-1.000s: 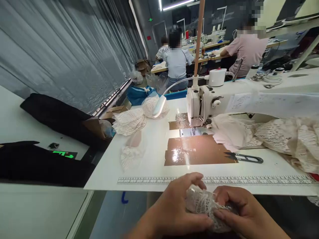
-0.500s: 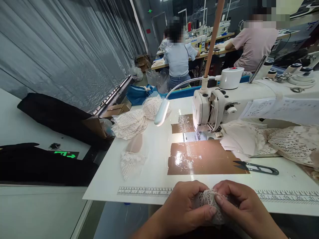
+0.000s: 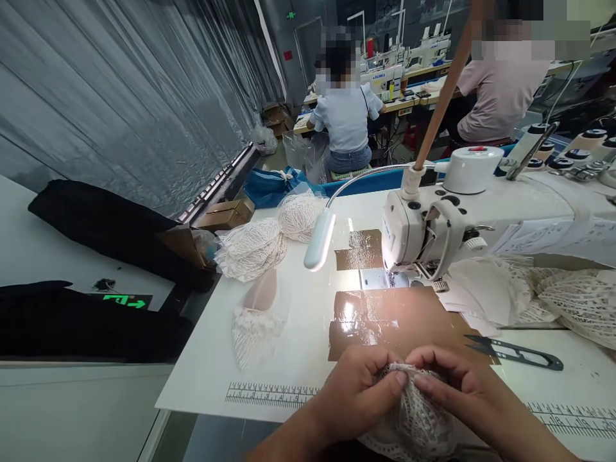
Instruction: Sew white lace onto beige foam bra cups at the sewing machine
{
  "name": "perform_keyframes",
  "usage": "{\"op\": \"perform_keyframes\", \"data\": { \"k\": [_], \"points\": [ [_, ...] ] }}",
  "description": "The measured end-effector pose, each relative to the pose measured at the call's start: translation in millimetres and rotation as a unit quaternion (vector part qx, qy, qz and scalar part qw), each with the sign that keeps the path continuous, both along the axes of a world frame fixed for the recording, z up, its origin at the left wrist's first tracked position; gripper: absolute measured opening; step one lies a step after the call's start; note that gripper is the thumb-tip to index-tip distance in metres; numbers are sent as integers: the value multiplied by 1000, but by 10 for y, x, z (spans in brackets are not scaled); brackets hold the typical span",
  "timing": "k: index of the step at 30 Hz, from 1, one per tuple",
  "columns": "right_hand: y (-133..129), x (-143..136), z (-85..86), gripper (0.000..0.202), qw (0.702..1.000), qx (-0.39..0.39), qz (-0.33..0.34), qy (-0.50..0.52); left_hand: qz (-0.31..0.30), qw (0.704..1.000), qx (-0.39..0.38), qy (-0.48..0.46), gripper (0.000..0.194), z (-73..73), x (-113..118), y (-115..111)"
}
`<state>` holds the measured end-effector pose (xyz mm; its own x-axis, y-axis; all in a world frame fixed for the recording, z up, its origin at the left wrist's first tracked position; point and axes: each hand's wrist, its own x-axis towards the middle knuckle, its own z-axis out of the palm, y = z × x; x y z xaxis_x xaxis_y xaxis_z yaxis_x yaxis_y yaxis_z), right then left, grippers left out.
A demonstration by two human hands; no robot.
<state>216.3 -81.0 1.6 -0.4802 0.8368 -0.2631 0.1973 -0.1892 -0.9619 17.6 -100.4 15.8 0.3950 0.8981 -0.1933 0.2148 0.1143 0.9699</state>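
Observation:
Both hands pinch the top edge of a piece of white lace fabric [image 3: 423,417] at the table's front edge. My left hand [image 3: 363,388] is closed on it, thumb on the near side. My right hand [image 3: 457,385] grips the same edge close beside it, fingers curled behind. The lace bulges in a rounded shape below the fingers, and its lower part runs out of view. Beyond the hands stands a white sewing machine [image 3: 414,224]. Black thread snips [image 3: 517,353] lie to the right of the brown tape [image 3: 380,314].
Stacked lace pieces [image 3: 253,247] lie at the table's left, with a sheer lace piece [image 3: 257,327] nearer me. More lace [image 3: 577,292] is bunched under the machine arm. A lamp [image 3: 320,240] hangs over the table. Two people [image 3: 346,122] sit at machines farther off.
The lace has been raised and spread, so more of it shows below my fingers. Both hands keep their hold, with fingertips now along its top edge. The camera view has shifted slightly.

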Motion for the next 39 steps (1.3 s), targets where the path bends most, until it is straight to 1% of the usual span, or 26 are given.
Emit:
{"op": "perform_keyframes", "data": {
  "k": [2, 4, 6, 8, 11, 14, 16, 18, 19, 20, 21, 22, 23, 24, 25, 26, 27, 28, 29, 30, 31, 33, 35, 36, 37, 39],
  "points": [
    [58, -10, -11, 32, 999, 22, 22, -28, -10, 1000, -1, 3, 35, 16, -4, 31],
    [100, -24, -6, 35, 998, 49, 20, -41, -12, 1000, -14, -12, 36, 30, -11, 55],
    [119, -40, 17, 37, 997, 59, 18, -41, -8, 998, -31, -52, 34, 41, -20, 74],
    [123, -61, 48, 38, 998, 54, 2, -37, 6, 993, -52, -104, 34, 40, -24, 90],
    [126, -108, 83, 39, 998, 55, -25, -29, 37, 979, -102, -174, 38, -14, 4, 109],
    [157, -162, 91, 39, 997, 65, -29, -32, 74, 963, -152, -211, 41, -122, 56, 126],
    [188, -182, 87, 39, 997, 69, -27, -36, 111, 947, -190, -233, 43, -166, 49, 140],
    [220, -163, 81, 39, 996, 71, -34, -30, 154, 933, -213, -246, 45, -137, -43, 165],
    [237, -135, 77, 39, 996, 72, -45, -28, 175, 932, -205, -241, 45, -89, -124, 185],
    [254, -95, 72, 39, 995, 73, -59, -32, 197, 938, -178, -221, 44, -23, -224, 211],
    [273, -45, 67, 38, 994, 76, -74, -41, 218, 949, -133, -184, 41, 55, -333, 245],
    [295, 12, 62, 36, 991, 83, -87, -54, 240, 960, -71, -125, 38, 134, -437, 290],
    [321, 69, 58, 35, 989, 94, -94, -71, 261, 965, 5, -37, 35, 202, -522, 345],
    [354, 123, 56, 33, 986, 109, -92, -88, 271, 956, 88, 60, 32, 250, -577, 411],
    [392, 168, 57, 32, 983, 129, -78, -104, 265, 936, 173, 157, 31, 268, -593, 488],
    [437, 202, 60, 31, 980, 150, -56, -121, 238, 905, 252, 246, 29, 252, -565, 571],
    [486, 223, 67, 30, 975, 171, -29, -142, 192, 869, 321, 324, 28, 205, -496, 657],
    [538, 232, 75, 29, 968, 189, -1, -167, 132, 831, 374, 389, 24, 130, -392, 738],
    [590, 229, 85, 27, 960, 203, 24, -192, 61, 794, 397, 456, 21, 39, -263, 807],
    [638, 216, 93, 27, 952, 214, 45, -215, -1, 753, 403, 521, 21, -57, -122, 856],
    [680, 197, 97, 27, 945, 224, 58, -233, -28, 743, 400, 535, 21, -148, 18, 881],
    [738, 146, 87, 29, 934, 250, 66, -248, -58, 735, 396, 548, 18, -274, 258, 855],
    [753, 86, 43, 30, 919, 290, 67, -259, -76, 737, 388, 548, 16, -302, 400, 761],
    [746, 55, 8, 30, 907, 317, 69, -268, -81, 741, 381, 547, 16, -281, 430, 709],
    [732, 24, -35, 30, 888, 354, 73, -284, -85, 748, 371, 543, 17, -242, 434, 665],
    [694, -34, -139, 31, 834, 442, 74, -322, -85, 775, 346, 522, 18, -130, 377, 626]
  ]
}}
